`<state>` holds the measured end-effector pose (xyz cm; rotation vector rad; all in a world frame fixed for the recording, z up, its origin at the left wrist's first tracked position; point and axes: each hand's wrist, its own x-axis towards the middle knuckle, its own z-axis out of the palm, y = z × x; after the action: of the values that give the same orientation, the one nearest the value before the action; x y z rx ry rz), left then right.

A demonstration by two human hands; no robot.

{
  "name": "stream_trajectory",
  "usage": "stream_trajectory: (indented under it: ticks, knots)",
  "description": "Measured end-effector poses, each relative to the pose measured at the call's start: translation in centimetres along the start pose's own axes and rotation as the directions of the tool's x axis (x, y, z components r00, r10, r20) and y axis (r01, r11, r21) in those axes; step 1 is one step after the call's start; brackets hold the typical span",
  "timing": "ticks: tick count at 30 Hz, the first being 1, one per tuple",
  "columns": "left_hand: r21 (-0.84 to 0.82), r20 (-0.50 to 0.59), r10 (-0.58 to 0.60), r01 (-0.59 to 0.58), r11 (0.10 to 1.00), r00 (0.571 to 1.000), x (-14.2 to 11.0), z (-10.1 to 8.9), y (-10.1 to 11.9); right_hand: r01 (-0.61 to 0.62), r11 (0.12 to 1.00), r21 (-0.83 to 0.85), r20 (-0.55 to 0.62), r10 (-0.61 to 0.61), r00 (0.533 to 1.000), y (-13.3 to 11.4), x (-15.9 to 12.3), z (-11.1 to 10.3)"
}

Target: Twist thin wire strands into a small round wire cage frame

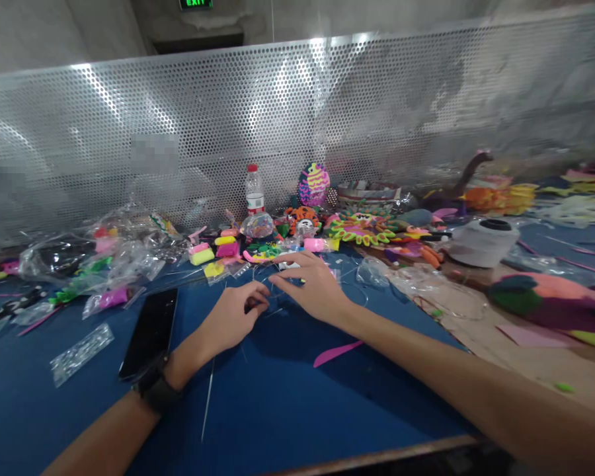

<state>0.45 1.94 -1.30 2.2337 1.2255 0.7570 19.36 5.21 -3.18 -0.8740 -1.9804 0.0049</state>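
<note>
My left hand [233, 318] has its fingertips pinched together on a thin wire [266, 295], which is hard to make out against the blue mat [272, 403]. My right hand [310, 285] lies just to its right, fingers reaching toward the same spot, and I cannot tell whether they grip the wire. A black smartphone [149, 334] lies next to my left hand. Below my hands are a long steel needle [208, 400] and a pink foam leaf shape [337, 354].
Clear plastic bags [79, 264] and bright modeling clay blocks [201, 255] lie beyond the hands. A water bottle [254, 190], colorful foam crafts [361, 228] and a white spool [483, 242] stand along a perforated metal panel [258, 119]. The mat's front edge is nearby.
</note>
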Motion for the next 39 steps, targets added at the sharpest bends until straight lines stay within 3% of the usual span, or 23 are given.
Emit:
stream_trajectory:
  ticks: [17,31,39]
  knots:
    - [-0.022,-0.033,-0.012,0.011,1.000,0.999,-0.07,0.48,0.14,-0.024,1.000,-0.020,-0.071,0.022,0.997,-0.20,-0.08,0.38]
    - [0.161,-0.088,0.055,-0.040,0.986,0.995,0.14,0.16,-0.26,0.048,0.997,-0.057,-0.116,-0.054,0.992,-0.81,-0.06,0.06]
    - [0.149,-0.109,0.048,-0.032,0.988,0.993,0.15,0.20,-0.14,0.105,0.990,-0.099,-0.143,-0.119,0.983,-0.26,-0.10,0.50]
